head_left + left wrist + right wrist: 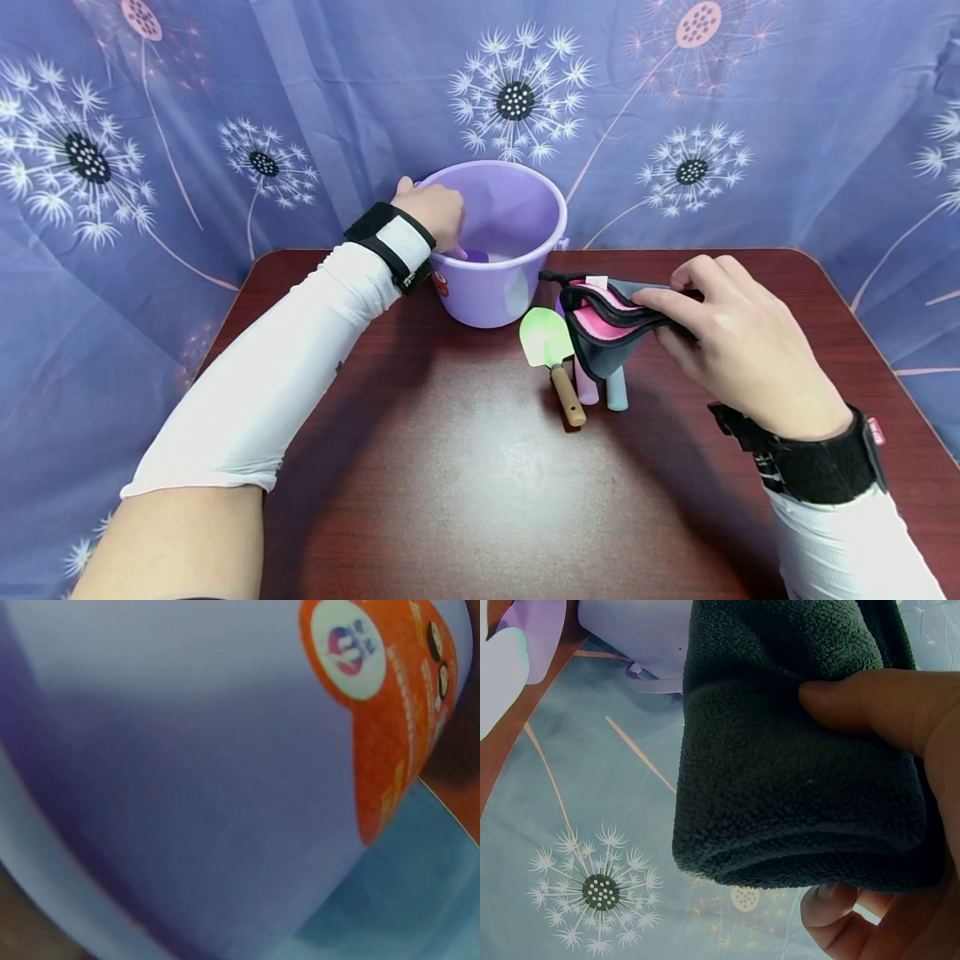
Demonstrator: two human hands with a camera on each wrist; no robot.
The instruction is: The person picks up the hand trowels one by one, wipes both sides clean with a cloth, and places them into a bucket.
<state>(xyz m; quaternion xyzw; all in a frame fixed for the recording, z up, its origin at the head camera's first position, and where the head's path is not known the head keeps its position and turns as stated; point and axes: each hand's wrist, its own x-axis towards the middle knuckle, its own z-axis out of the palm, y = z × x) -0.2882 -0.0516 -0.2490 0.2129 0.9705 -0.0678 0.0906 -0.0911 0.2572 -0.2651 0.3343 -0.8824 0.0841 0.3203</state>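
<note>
A purple bucket (487,292) stands at the table's back edge. My left hand (433,210) grips its left rim, the thumb on the inner side and part of the other fingers hidden. The left wrist view is filled by the bucket's outer wall (202,787) and an orange label (390,712). My right hand (738,342) pinches a folded plush towel (600,354), dark grey with pink layers and black edging, between thumb and fingers. In the right wrist view the towel (795,780) hangs in thick folds. It overlaps several small garden tools right of the bucket.
A light green toy trowel (546,337) with a wooden handle lies in front of the bucket. Beside it, a pink handle (587,387) and a teal handle (617,390) stick out below the towel. A blue dandelion-print curtain (360,100) hangs behind the brown table (480,500).
</note>
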